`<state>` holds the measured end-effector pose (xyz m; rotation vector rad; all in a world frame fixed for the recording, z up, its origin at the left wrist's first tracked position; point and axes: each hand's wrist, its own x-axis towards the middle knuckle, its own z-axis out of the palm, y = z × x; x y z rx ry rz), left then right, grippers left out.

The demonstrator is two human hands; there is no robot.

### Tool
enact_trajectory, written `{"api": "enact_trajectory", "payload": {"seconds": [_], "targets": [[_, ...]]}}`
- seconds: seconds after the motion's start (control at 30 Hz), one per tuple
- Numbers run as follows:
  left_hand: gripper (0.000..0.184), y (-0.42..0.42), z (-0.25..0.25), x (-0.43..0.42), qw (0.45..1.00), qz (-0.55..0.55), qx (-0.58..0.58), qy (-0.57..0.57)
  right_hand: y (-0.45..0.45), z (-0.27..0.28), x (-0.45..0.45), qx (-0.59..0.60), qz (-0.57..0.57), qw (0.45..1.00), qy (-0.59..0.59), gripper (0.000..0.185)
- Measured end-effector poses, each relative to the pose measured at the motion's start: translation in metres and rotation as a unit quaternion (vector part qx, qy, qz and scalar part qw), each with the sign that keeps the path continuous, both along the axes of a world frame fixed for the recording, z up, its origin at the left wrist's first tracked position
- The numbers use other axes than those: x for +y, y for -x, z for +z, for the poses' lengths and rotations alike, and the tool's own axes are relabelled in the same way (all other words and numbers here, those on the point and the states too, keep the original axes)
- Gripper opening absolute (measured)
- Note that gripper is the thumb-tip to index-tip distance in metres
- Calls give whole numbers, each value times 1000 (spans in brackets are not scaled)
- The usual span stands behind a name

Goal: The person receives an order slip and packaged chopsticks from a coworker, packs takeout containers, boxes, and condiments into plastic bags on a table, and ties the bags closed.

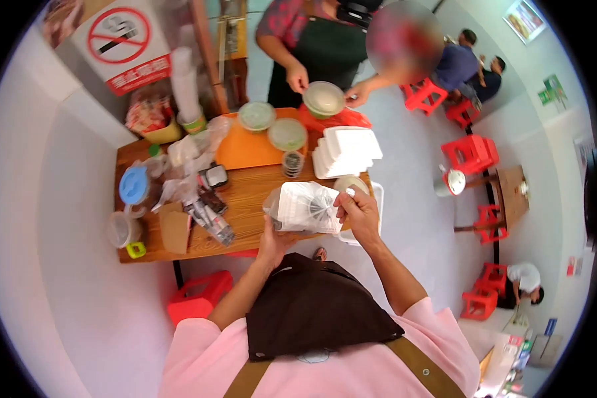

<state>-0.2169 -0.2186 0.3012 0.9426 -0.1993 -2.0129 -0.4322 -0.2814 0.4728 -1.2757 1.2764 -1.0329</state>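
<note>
A white takeout box in a clear plastic bag [302,207] is held in front of me, over the near edge of the wooden table. My right hand [360,212] is closed around the bag's gathered top at its right end. From the lower left, my left hand [270,247] supports the bag; some of its fingers are hidden behind it. Just beyond stands a stack of white foam boxes [346,152]. A round lidded container [351,184] is partly hidden behind my right hand. A clear cup [292,164] stands beyond the bag.
Two lidded bowls [272,126] sit by an orange board [242,151]. Across the wooden table [245,229], a co-worker's hands hold another lidded bowl [324,99]. A blue-lidded jug [134,187] and packets crowd the left side. A red stool [199,296] is below left.
</note>
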Motion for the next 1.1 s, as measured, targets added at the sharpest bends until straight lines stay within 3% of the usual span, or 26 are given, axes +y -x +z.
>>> {"api": "enact_trajectory", "payload": {"seconds": [0.27, 0.33, 0.47, 0.5, 0.63, 0.73, 0.83, 1.07, 1.1], "targets": [[70, 178, -1, -5, 985, -163, 31, -54, 173, 50, 39, 35, -77, 995, 54, 26], [69, 237, -8, -10, 976, -213, 38, -35, 224, 44, 43, 66, -66, 995, 41, 20], [59, 371, -16, -31, 972, -207, 94, -52, 324, 9, 35, 94, -7, 995, 17, 9], [56, 404, -20, -40, 978, -170, 121, -25, 346, -5, 28, 123, 13, 992, 32, 10], [68, 487, -112, -48, 974, -62, 175, -128, 410, -73, 18, 155, 4, 988, -7, 14], [78, 523, -179, -64, 981, 0, 93, -172, 448, -142, 8, 171, -30, 984, -41, 16], [82, 543, -180, -86, 972, 20, -95, -215, 471, -216, -5, 172, -58, 981, -72, 19], [97, 563, -282, -63, 924, -96, -259, -265, 482, -380, -71, 160, -84, 976, -125, 26], [88, 564, -303, -56, 921, -97, -282, -252, 480, -404, -80, 151, -91, 975, -136, 27]]}}
